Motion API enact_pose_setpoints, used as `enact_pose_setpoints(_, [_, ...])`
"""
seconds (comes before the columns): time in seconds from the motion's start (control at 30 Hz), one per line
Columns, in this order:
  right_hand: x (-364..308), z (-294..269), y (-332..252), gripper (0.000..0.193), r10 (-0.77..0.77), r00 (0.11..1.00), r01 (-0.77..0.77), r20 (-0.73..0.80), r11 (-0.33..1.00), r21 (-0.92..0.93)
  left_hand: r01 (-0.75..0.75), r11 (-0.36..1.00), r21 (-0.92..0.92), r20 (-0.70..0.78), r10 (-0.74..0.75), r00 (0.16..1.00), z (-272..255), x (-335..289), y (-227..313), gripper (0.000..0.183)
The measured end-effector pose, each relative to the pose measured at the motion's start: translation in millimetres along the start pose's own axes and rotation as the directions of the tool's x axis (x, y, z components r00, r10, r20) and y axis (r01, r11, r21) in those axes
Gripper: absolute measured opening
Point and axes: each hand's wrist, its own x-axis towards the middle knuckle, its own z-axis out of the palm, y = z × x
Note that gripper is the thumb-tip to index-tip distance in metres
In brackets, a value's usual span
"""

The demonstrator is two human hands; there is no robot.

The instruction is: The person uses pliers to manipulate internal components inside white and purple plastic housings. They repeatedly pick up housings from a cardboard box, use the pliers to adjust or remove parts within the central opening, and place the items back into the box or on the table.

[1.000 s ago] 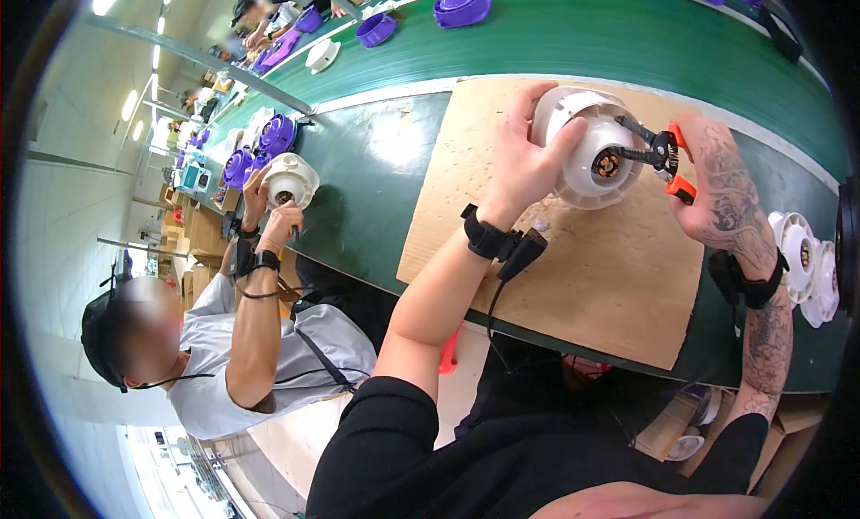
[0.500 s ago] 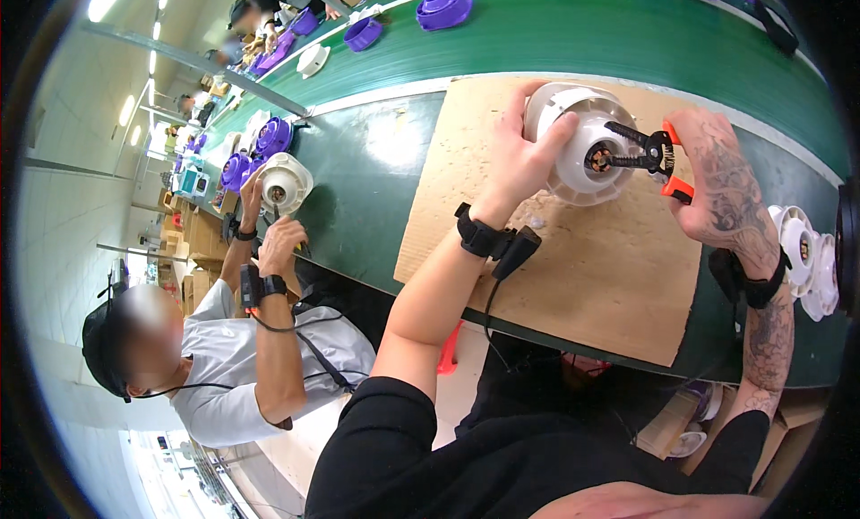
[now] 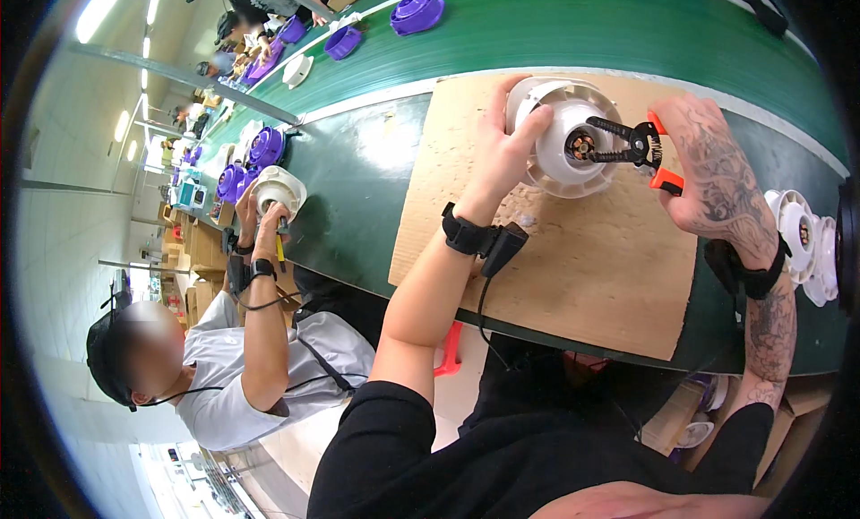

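My left hand (image 3: 512, 143) grips a round white plastic housing (image 3: 573, 174) by its left side, thumb laid over the front. A raised collar in the housing surrounds a recess with a copper-coloured part (image 3: 580, 145) inside. From the right, my right hand (image 3: 694, 156) is closed on the orange handles of black-jawed pliers (image 3: 638, 145). The jaws are spread, and their tips reach the recess at the collar; whether they grip anything there is too small to tell. Under the housing lies a sheet of brown cardboard (image 3: 537, 286) on the green table.
Several white plastic parts (image 3: 802, 241) stand at the right table edge. Behind the table runs a green conveyor belt (image 3: 537, 35) carrying purple housings (image 3: 417, 13). At the left, a co-worker's hands (image 3: 267, 219) work on a similar white housing (image 3: 282, 189).
My hands, the housing and the pliers appear shifted slightly left in the picture, along with the surroundings. The co-worker's right hand has come closer to their housing.
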Motion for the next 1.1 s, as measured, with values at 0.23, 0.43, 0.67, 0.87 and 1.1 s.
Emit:
enact_pose_setpoints(0.23, [0.9, 3.6, 4.0, 0.057, -0.007, 0.999, -0.003, -0.051, 0.98, -0.201, 0.027, 1.0, -0.003, -0.034, -0.027, 0.999, 1.1, -6.5, -6.3, 0.058])
enact_pose_setpoints(0.43, [-6.3, 10.8, 11.7, 0.052, 0.0, 0.996, -0.027, -0.093, 0.958, -0.287, -0.061, 0.998, 0.035, -0.138, 0.066, 0.988, 7.7, -1.7, -5.7, 0.046])
enact_pose_setpoints(0.67, [-8.1, 11.9, 1.6, 0.054, -0.028, 0.996, -0.006, -0.087, 0.93, -0.367, -0.067, 0.99, 0.126, -0.123, 0.082, 0.989, 17.0, -7.3, 6.5, 0.042])
enact_pose_setpoints(0.87, [-9.8, 7.5, 0.8, 0.046, -0.099, 0.992, 0.061, -0.074, 0.911, -0.407, -0.148, 0.942, 0.301, -0.087, 0.181, 0.98, 7.6, -7.7, 7.1, 0.048])
enact_pose_setpoints(1.1, [-14.3, 2.8, -1.3, 0.046, -0.1, 0.993, 0.074, -0.057, 0.936, -0.344, -0.073, 0.962, 0.262, -0.066, 0.093, 0.993, 11.8, -11.0, 18.3, 0.048])
